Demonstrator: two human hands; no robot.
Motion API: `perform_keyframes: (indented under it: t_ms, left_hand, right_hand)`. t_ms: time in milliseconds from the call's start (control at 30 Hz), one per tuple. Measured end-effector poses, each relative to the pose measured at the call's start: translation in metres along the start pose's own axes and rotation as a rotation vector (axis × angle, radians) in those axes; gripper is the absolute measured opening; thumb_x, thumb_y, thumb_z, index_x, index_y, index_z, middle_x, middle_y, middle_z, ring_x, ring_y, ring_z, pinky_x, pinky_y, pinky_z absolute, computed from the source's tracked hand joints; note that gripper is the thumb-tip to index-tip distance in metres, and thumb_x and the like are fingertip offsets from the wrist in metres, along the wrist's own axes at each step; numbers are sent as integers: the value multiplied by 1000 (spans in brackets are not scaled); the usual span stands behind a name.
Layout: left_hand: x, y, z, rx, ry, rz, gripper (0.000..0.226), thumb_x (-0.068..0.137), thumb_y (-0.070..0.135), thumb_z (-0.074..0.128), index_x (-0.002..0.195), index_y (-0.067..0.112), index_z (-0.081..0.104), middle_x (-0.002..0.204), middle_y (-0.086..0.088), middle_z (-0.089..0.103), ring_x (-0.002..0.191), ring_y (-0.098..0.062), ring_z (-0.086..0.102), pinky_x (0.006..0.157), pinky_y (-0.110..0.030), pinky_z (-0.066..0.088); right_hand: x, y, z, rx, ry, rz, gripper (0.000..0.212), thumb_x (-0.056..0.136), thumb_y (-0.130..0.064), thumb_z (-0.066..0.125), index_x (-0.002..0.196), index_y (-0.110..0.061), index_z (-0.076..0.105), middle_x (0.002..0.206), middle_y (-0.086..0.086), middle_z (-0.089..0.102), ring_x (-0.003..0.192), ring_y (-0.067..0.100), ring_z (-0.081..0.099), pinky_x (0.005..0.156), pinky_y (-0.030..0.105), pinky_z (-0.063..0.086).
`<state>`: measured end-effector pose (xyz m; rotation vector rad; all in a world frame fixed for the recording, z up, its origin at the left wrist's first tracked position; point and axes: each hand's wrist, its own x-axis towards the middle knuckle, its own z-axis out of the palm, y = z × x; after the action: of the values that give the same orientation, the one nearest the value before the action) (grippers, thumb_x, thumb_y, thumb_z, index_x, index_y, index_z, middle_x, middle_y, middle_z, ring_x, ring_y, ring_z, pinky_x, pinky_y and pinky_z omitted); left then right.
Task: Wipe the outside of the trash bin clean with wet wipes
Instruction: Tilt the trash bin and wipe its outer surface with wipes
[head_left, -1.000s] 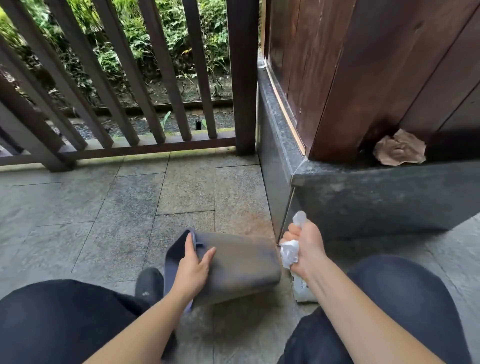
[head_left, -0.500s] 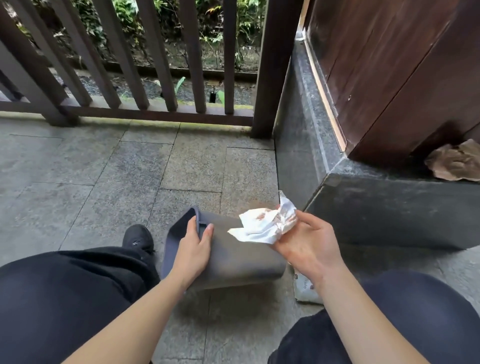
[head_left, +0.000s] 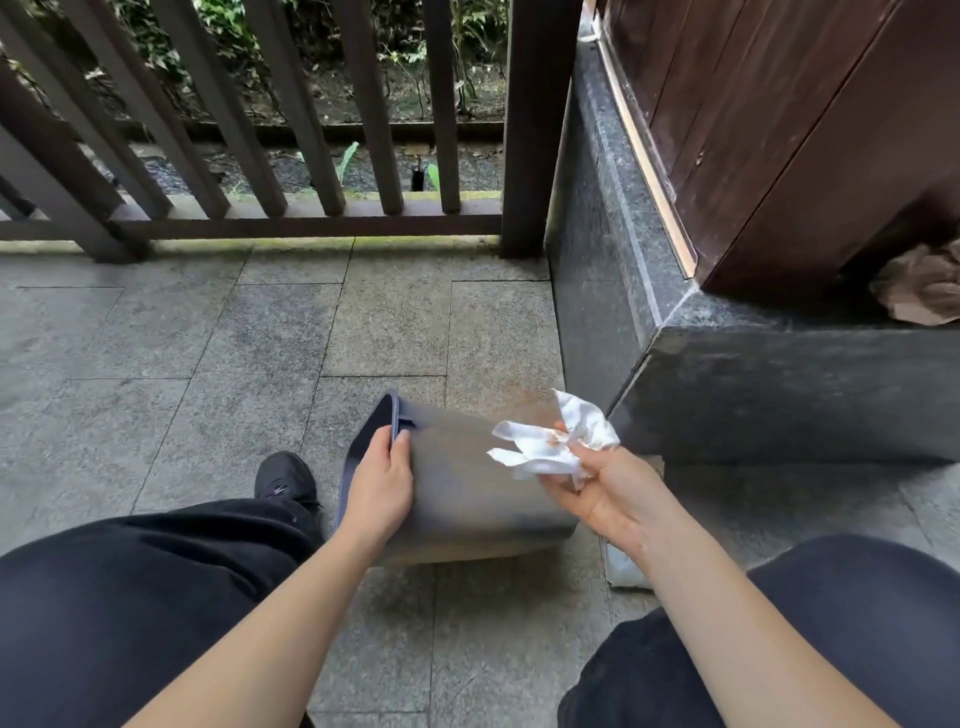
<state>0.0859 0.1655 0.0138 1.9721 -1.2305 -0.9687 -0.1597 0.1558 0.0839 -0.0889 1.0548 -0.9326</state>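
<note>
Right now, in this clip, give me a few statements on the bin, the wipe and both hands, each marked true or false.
1. The trash bin lies on its side on the stone floor. True.
2. The left hand holds the bin near its rim. True.
3. The right hand is empty. False: it pinches a wet wipe.
4. The wipe is spotless. False: it carries brown stains.
5. The crumpled brown paper lies inside the bin. False: it sits on the dark stone ledge.

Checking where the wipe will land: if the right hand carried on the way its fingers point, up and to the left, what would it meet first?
Probably the trash bin: the right hand, pinching the wet wipe, hovers by its base end. Depth is unclear.
</note>
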Motion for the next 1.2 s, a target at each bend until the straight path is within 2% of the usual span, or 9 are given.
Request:
perform_keyframes:
  t_ms: [133,300,567,667,733,800,900,1100,1200]
  left_hand:
    - [2,6,4,60,-39,61,29,104,44,38,95,22,55,87,10,63,80,11,55,65,-7,36]
    - [16,15,4,69,-83,137,43,105,42,41,83,6,51,75,1,60,74,-13,55,70,-34,39]
    - [38,12,2,46,-109,76,44,101,53,40,88,17,61,86,6,68,91,-14,61,85,-39,44]
    - [47,13,1,30,-147,26,44,101,58,37,116,26,63,118,14,66,117,-14,56,96,-35,38]
    - [54,15,0,12,-194,9,58,100,59,37,152,34,32,151,16,38,141,-11,34,109,-28,24]
    - [60,20,1,34,-241,56,72,99,59,39,156,44,-3,151,24,20,134,-1,24,107,-25,18]
    - [71,28,5,85,-292,157,68,101,55,40,147,60,-10,148,28,16,126,0,23,109,-30,19]
    - [86,28,11,37,-318,194,54,101,50,44,150,55,21,145,38,23,136,12,23,107,-16,17]
    - [86,31,15,45,-311,192,52,100,52,45,145,62,23,144,39,25,131,14,25,107,-19,19]
  right_hand:
    - [3,-2,0,-4,38,-87,35,95,10,31,100,-15,55,87,16,67,47,6,42,40,15,38]
    - [9,0,-5,-428,213,-239,12,96,-26,61,89,-16,64,79,-1,67,66,12,63,51,21,55]
    - [19,-3,-7,-365,306,-247,31,99,-40,54,90,-12,65,58,-6,60,57,7,58,65,27,46]
    - [20,-2,-8,-354,271,-247,44,101,-48,45,104,-10,68,76,5,70,68,10,66,68,27,49]
    - [19,-5,-10,-301,284,-132,51,98,-60,40,108,-18,67,92,8,76,81,18,70,71,32,53]
    - [20,-6,-12,-309,290,-21,57,95,-69,32,105,-24,65,92,3,77,84,21,71,80,40,55]
    - [24,-2,-15,-419,314,-5,45,95,-56,34,93,-19,61,82,2,69,78,20,68,86,42,53]
    - [36,3,-34,-1014,447,-360,24,102,-28,43,108,-19,65,100,0,67,89,14,60,64,25,40]
    - [43,9,-42,-952,603,-534,25,95,-14,54,113,-24,69,103,-4,70,98,18,62,79,31,47]
